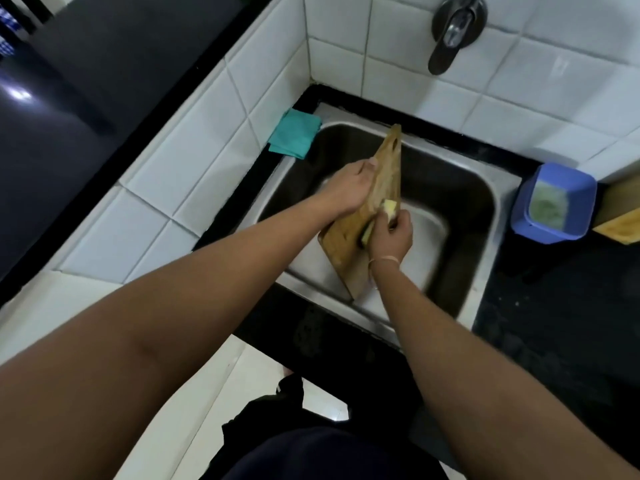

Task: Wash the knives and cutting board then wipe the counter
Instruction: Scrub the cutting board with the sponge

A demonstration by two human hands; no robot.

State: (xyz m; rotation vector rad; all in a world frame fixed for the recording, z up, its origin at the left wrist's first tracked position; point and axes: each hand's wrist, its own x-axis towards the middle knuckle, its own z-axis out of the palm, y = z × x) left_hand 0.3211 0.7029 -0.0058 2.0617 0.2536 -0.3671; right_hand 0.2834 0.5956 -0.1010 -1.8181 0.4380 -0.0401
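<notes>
Standing on edge in the sink, the board leans between your two hands, its handle end with the hole pointing up toward the back wall and its lower corner resting on the sink's near rim. Your left hand is on the board's left side, about halfway up; your right hand is on its right side, a little lower.

A teal cloth lies folded on the black bench at the sink's far left corner, against the white tiles. A blue tub with something pale green inside stands on the bench just right of the sink, and a wooden piece lies beside it at the frame edge. The tap hangs from the wall above the sink's back edge, well clear of the board. No knives can be made out.

Your left hand grips the board's upper edge, fingers curled over it and thumb on the near face. Your right hand is closed round a yellow sponge with a green underside, pressing it to the board's face. A thin band circles that wrist.
</notes>
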